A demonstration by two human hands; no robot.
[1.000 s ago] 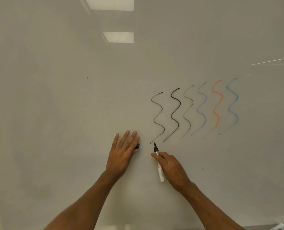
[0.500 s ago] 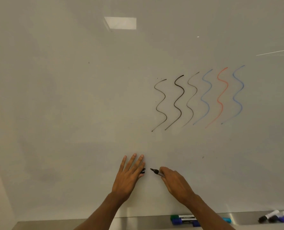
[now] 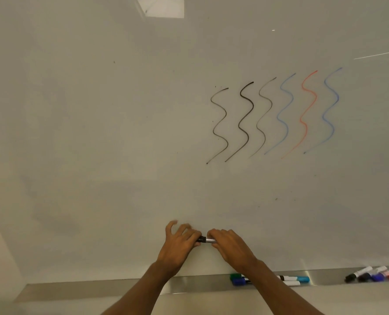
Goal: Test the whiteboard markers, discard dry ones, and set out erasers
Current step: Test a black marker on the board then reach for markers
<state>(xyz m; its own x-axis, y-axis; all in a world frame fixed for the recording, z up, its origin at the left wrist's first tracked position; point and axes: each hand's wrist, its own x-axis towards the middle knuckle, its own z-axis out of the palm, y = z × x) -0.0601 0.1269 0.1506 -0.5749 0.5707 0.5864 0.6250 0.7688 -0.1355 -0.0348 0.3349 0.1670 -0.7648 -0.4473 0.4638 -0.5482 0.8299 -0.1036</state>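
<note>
A black-capped marker (image 3: 206,240) lies level between my two hands, low in front of the whiteboard (image 3: 98,133). My left hand (image 3: 179,243) pinches its black cap end, the other fingers spread. My right hand (image 3: 228,245) is closed around the grey barrel. The cap and the barrel meet in the gap between the hands. On the board to the upper right stand several wavy test lines (image 3: 275,117): black ones on the left, then blue, red and blue.
A metal tray (image 3: 98,289) runs along the board's lower edge. On it lie green and blue markers (image 3: 237,279), partly hidden behind my right forearm, a light-blue one (image 3: 299,279), and a cluster of black, blue and red markers (image 3: 375,276) at the far right.
Both hands dropped from beside the test lines toward the tray. The cap in my left hand and the bare black tip in my right came together; the tip no longer shows.
</note>
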